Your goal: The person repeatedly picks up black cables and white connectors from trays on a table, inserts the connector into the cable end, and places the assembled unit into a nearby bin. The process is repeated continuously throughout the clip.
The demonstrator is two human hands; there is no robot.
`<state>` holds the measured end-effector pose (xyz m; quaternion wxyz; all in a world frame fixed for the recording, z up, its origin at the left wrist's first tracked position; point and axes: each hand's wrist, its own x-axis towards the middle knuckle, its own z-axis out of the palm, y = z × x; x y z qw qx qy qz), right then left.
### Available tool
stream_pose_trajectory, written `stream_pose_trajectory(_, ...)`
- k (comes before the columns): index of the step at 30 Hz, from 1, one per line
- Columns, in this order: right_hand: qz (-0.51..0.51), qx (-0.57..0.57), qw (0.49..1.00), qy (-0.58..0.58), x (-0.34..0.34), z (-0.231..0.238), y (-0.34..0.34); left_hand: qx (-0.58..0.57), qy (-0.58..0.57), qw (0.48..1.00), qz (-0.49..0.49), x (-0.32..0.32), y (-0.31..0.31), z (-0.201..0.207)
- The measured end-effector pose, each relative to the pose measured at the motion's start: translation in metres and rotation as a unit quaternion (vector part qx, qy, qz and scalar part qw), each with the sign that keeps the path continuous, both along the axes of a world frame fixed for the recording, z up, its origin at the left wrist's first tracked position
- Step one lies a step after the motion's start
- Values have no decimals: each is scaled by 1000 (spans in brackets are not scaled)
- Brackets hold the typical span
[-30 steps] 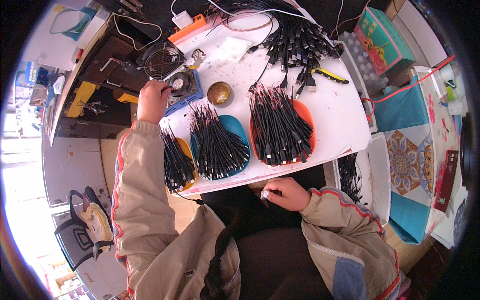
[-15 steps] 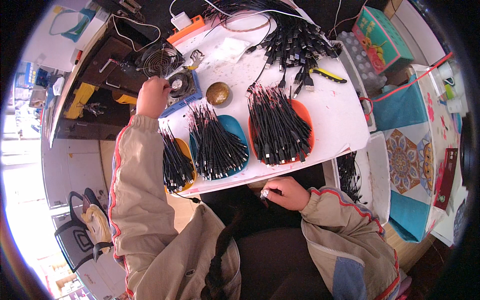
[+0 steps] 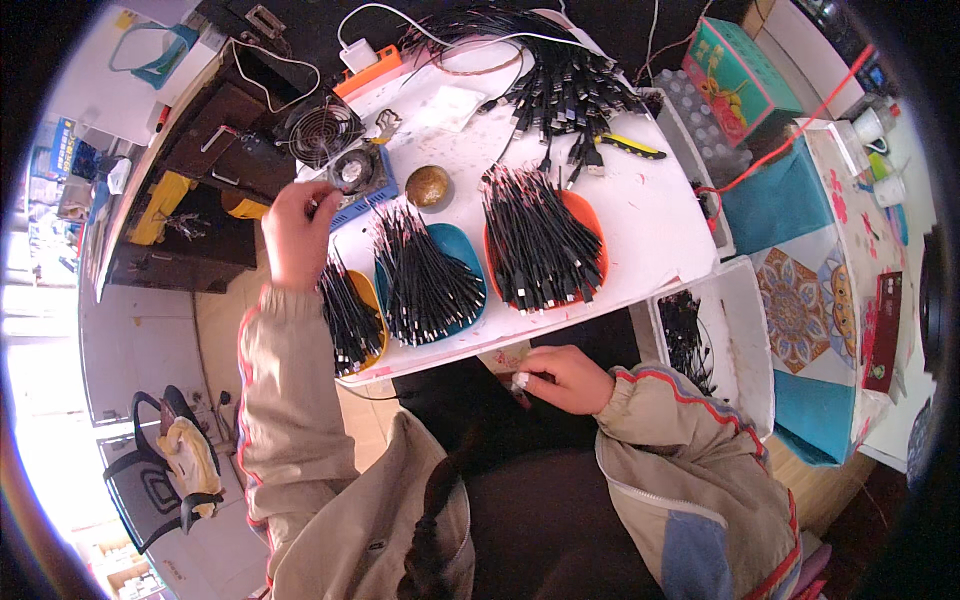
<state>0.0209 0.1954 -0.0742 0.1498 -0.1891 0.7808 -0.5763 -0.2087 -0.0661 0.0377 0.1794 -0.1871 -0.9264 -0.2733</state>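
My left hand [image 3: 298,235], its fingers curled together, is raised at the left edge of the white table, beside a small blue device [image 3: 355,205] with a round silvery top. What its fingers hold, if anything, I cannot make out. Low in front of the table edge, over my lap, my right hand [image 3: 570,382] is closed, with something white around its thumb tip. Between the hands lie bundles of short black cables [image 3: 420,285] with reddish wire ends, heaped in a yellow tray [image 3: 375,290], a teal tray [image 3: 470,255] and an orange tray [image 3: 597,230].
Behind the trays stands a round brown-gold dish [image 3: 429,188]. A small fan [image 3: 325,130] with a wire guard sits at the back left. Black USB cables [image 3: 565,95] pile up at the back, near yellow-black pliers [image 3: 635,146]. An orange power strip [image 3: 368,73] lies farther back.
My left hand has drawn back toward me, away from the device's round top. The right hand keeps nearly the same pose over my lap. The whole view has shifted slightly.
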Motion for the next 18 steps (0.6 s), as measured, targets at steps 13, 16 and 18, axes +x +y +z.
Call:
stream_pose_trajectory(13, 17, -156, 986, 56, 44, 69, -17, 590, -304, 720, -205, 232, 117, 24)
stream_pose_trajectory(16, -45, -141, 989, 20, 61, 72, 4, 643, -416, 600, -231, 231, 137, 17)
stream_pose_trajectory(18, -60, -151, 987, 7, 71, 72, 12, 647, -459, 569, -218, 231, 148, 12)
